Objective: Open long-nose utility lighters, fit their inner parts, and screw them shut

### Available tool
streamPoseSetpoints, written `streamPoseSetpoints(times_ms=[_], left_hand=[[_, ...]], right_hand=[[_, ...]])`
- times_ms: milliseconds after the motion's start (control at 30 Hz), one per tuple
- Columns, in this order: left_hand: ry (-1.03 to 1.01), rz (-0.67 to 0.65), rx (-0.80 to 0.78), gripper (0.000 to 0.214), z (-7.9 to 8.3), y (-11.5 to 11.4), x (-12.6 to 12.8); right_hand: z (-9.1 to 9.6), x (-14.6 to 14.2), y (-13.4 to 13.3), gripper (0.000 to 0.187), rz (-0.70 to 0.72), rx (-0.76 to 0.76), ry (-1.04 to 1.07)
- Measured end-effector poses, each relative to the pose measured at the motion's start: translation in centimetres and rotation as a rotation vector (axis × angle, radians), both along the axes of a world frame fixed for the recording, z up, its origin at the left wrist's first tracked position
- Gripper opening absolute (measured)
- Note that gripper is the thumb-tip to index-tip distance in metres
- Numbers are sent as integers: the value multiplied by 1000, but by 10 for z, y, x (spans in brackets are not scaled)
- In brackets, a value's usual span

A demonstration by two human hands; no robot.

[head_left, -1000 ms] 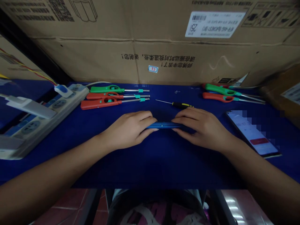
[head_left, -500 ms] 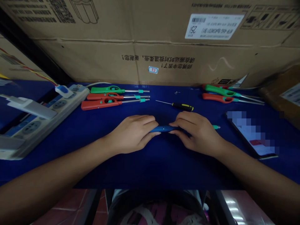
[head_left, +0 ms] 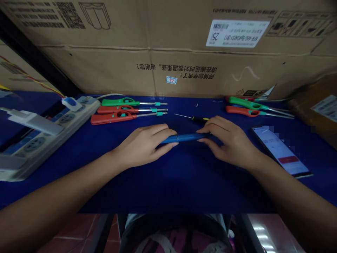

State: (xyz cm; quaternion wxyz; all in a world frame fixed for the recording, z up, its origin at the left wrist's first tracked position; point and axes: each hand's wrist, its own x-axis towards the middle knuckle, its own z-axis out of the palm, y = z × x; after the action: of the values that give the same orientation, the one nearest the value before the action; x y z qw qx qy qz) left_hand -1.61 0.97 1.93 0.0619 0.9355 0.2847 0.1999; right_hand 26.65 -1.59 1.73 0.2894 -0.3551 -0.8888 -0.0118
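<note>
Between my two hands a blue stick lighter (head_left: 188, 137) lies level, just above or on the blue tabletop; I cannot tell which. My left hand (head_left: 147, 144) pinches its left end between thumb and fingers. My right hand (head_left: 228, 142) grips it further right, hiding its metal nozzle. Beyond my right hand, a black and yellow screwdriver (head_left: 199, 119) is partly covered by the fingers. Several tiny pieces (head_left: 197, 105), perhaps screws, are scattered behind the screwdriver.
Back left lie a green lighter (head_left: 119, 102) and two red lighters (head_left: 113, 118). At back right, more lighters (head_left: 243, 111) are piled. A phone (head_left: 281, 151) rests on the right, a power strip (head_left: 44, 140) on the left. A large cardboard box (head_left: 118, 70) stands behind.
My right hand has slid right along the lighter, baring more of its blue body. The lighter has moved slightly away from me, and my left hand has shifted a little left.
</note>
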Motion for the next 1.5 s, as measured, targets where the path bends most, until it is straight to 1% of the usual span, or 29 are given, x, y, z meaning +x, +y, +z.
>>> streamPoseSetpoints(times_ms=[100, 200, 267, 300, 333, 367, 400, 433, 467, 500, 533, 567, 600, 633, 667, 767, 800, 833, 867, 967, 1067, 1167, 1267, 1367, 1500], left_hand=[[-37, -54, 0, 28, -1, 0, -1], [-78, -115, -9, 26, 2, 0, -3], [-108, -95, -40, 24, 3, -1, -2], [-139, -60, -93, 23, 4, -2, 0], [-183, -11, -193, 23, 3, -2, 2], [-238, 45, -343, 24, 3, -3, 5], [-303, 99, -527, 27, 1, -3, 8], [-360, 151, -760, 32, 0, -3, 12], [-411, 180, -985, 35, -2, -4, 15], [-455, 190, -1153, 35, -4, -4, 18], [-480, 183, -1264, 33, -5, -5, 20], [-491, 166, -1308, 33, -7, -5, 21], [-500, 146, -1283, 34, -8, -5, 22], [-505, 123, -1188, 35, -9, -6, 21], [-509, 94, -1032, 36, -10, -6, 20], [-496, -49, -438, 31, -13, -4, 15], [-484, -99, -299, 28, -14, -4, 13], [-472, -142, -211, 25, -15, -4, 12], [-462, -171, -170, 23, -15, -4, 12], [-424, -193, -162, 22, -17, -7, 13], [-391, -187, -178, 22, -19, -12, 14], [-395, -174, -189, 21, -20, -13, 16], [-419, -118, -231, 20, -20, -8, 16], [-482, -34, -342, 21, -20, 2, 14], [-636, 39, -647, 32, -19, 12, 10]], right_hand=[[-3, -3, -2, 10, 2, 11, -6], [-4, -4, -3, 6, 27, 24, -2], [-4, -4, -3, 8, 6, 18, 3], [-4, -3, -2, 11, -16, 16, -1], [-3, -3, -2, 14, -38, 14, -15], [-3, -4, -1, 20, -49, 9, -39], [-3, -4, -1, 26, -41, 4, -71], [-3, -6, -1, 33, -17, -2, -110], [-3, -7, -2, 39, 17, -4, -149], [-4, -9, -2, 43, 52, -5, -184], [-4, -10, -3, 44, 82, -4, -210], [-5, -12, -4, 42, 101, -4, -219], [-6, -13, -5, 40, 110, -12, -216], [-6, -13, -5, 37, 108, -25, -200], [-6, -12, -5, 36, 102, -45, -173], [-7, -9, -4, 34, 83, -107, -82], [-7, -8, -4, 33, 84, -121, -56], [-8, -8, -4, 33, 90, -130, -36], [-9, -9, -4, 33, 98, -133, -24], [-13, -14, -6, 32, 127, -109, -34], [-16, -19, -9, 30, 147, -127, -52], [-16, -21, -11, 28, 120, -131, -65], [-12, -18, -9, 28, 70, -163, -103], [-9, -10, -4, 27, 4, -225, -129], [-6, 6, 3, 23, -54, -254, -131]])
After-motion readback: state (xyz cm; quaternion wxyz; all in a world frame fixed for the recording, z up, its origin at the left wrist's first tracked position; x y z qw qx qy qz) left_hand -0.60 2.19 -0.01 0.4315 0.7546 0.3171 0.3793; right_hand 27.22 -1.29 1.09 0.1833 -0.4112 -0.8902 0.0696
